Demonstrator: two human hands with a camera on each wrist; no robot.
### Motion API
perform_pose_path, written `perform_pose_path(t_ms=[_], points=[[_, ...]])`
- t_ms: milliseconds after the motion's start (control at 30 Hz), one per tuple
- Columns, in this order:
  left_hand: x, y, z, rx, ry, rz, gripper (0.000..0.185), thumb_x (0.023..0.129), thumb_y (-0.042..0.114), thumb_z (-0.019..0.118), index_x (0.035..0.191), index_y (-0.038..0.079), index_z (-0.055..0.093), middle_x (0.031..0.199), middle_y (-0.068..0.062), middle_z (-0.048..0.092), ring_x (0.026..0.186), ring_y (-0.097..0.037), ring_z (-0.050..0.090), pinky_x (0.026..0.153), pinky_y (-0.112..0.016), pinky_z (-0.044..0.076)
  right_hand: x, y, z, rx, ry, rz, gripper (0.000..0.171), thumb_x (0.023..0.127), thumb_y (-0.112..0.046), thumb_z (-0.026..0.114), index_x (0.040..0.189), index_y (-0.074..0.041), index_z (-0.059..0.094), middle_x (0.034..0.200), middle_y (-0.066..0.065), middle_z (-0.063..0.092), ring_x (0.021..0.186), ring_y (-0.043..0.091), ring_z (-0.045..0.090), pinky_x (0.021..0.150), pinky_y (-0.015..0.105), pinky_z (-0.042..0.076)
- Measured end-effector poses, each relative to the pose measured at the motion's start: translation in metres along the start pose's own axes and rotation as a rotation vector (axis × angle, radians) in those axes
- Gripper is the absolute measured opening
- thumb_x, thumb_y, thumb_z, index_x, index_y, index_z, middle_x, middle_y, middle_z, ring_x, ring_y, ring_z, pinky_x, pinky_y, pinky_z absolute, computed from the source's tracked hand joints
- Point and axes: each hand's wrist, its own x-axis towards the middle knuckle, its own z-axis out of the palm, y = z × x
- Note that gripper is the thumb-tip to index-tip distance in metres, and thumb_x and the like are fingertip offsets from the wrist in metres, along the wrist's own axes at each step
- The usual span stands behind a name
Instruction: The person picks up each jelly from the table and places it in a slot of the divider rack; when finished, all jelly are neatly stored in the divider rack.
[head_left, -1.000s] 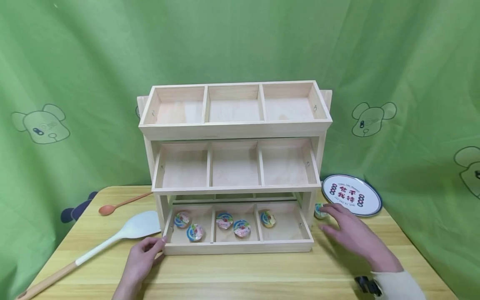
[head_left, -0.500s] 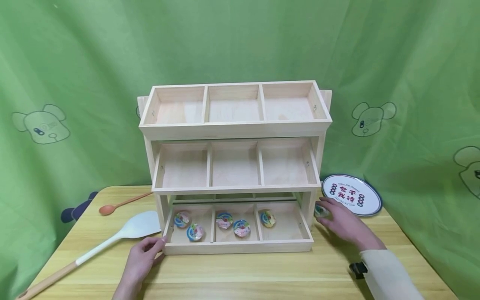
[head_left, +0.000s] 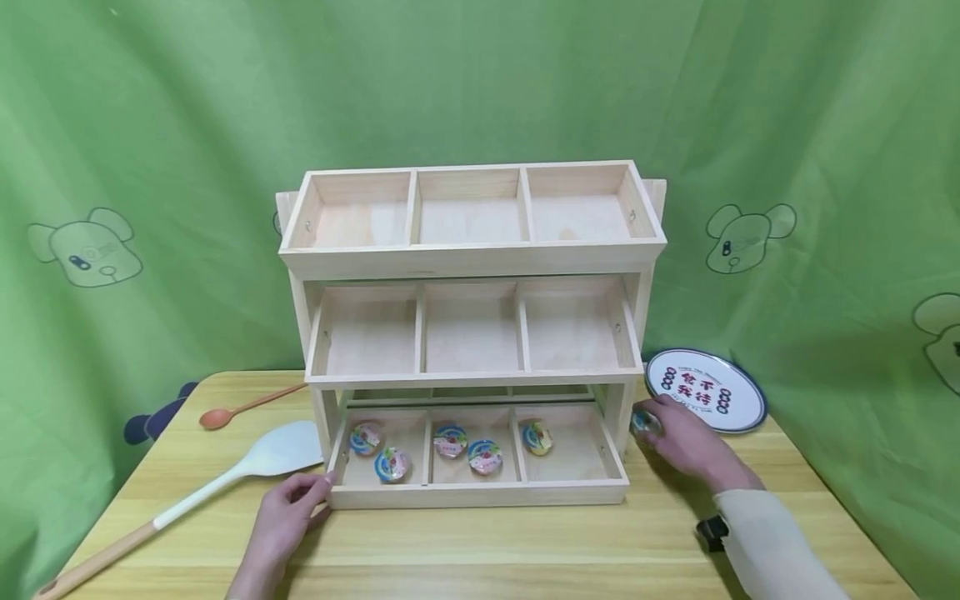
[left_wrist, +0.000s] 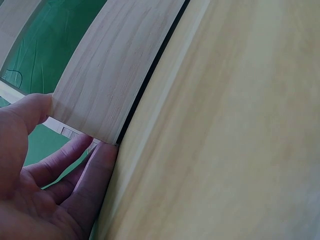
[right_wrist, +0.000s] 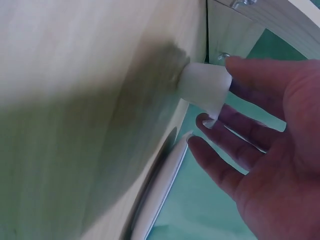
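Observation:
A three-tier wooden rack [head_left: 472, 261] stands mid-table, each tray split into three compartments. At the front left corner of its bottom tray [head_left: 480, 497], my left hand [head_left: 281, 517] pinches the wood between thumb and fingers, as the left wrist view shows. Right of the rack, my right hand [head_left: 690, 442] holds a small jelly cup [right_wrist: 205, 86] with thumb and fingertips about its lid end; its base is right at the tabletop. In the bottom tray lie several more jelly cups [head_left: 484, 457]: two in the left compartment, two in the middle, one in the right.
An oval plate [head_left: 738, 392] with red lettering lies just behind my right hand. Left of the rack are a white spatula [head_left: 277, 451] with a wooden handle and a small orange-brown spoon [head_left: 217, 418]. A green curtain [head_left: 480, 83] hangs behind the table.
My right hand has moved slightly left and its fingers have closed round the jelly cup beside the rack. The left hand stays at the tray corner.

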Motion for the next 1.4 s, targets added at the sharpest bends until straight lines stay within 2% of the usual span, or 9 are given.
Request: perform_pose_path(t_ms=[467, 700, 933, 1167, 1400], points=[[-0.001, 0.001, 0.0, 0.0, 0.004, -0.007, 0.051, 0.079, 0.036, 0.066, 0.103, -0.008, 0.056, 0.1, -0.014, 0.054, 0.09, -0.018, 0.055, 0.077, -0.028, 0.054, -0.025, -0.018, -0.018, -0.006, 0.016, -0.015, 0.04, 0.078, -0.017, 0.067, 0.113, -0.001, 0.056, 0.111, 0.019, 0.053, 0.098, 0.037, 0.051, 0.086, 0.058, 0.042], [-0.002, 0.001, -0.001, -0.007, -0.003, -0.013, 0.051, 0.079, 0.036, 0.067, 0.104, -0.008, 0.056, 0.102, -0.016, 0.053, 0.091, -0.02, 0.055, 0.077, -0.027, 0.054, -0.036, -0.026, -0.021, -0.02, -0.021, 0.002, 0.043, 0.078, -0.021, 0.067, 0.115, -0.003, 0.056, 0.116, 0.022, 0.05, 0.098, 0.04, 0.051, 0.084, 0.06, 0.042], [-0.002, 0.002, -0.002, -0.016, -0.009, -0.008, 0.055, 0.079, 0.037, 0.067, 0.112, -0.006, 0.056, 0.11, -0.019, 0.054, 0.095, -0.022, 0.056, 0.078, -0.026, 0.053, -0.047, -0.033, -0.025, -0.039, -0.006, -0.008, 0.043, 0.077, -0.02, 0.069, 0.114, -0.003, 0.056, 0.108, 0.016, 0.054, 0.092, 0.033, 0.055, 0.08, 0.056, 0.047], [-0.005, 0.006, 0.0, -0.011, -0.009, 0.003, 0.042, 0.084, 0.024, 0.064, 0.114, -0.006, 0.057, 0.112, -0.021, 0.056, 0.097, -0.024, 0.057, 0.077, -0.027, 0.054, -0.058, -0.046, -0.034, -0.028, 0.009, -0.002, 0.044, 0.076, -0.021, 0.07, 0.115, -0.005, 0.056, 0.107, 0.012, 0.055, 0.093, 0.031, 0.055, 0.08, 0.054, 0.047], [-0.009, 0.012, 0.001, -0.04, 0.003, 0.009, 0.04, 0.083, 0.019, 0.065, 0.111, -0.008, 0.057, 0.112, -0.023, 0.056, 0.097, -0.026, 0.057, 0.078, -0.029, 0.053, -0.062, -0.061, -0.044, -0.023, 0.03, -0.022, 0.043, 0.076, -0.022, 0.07, 0.115, -0.007, 0.057, 0.11, 0.01, 0.054, 0.096, 0.03, 0.054, 0.083, 0.053, 0.046]])
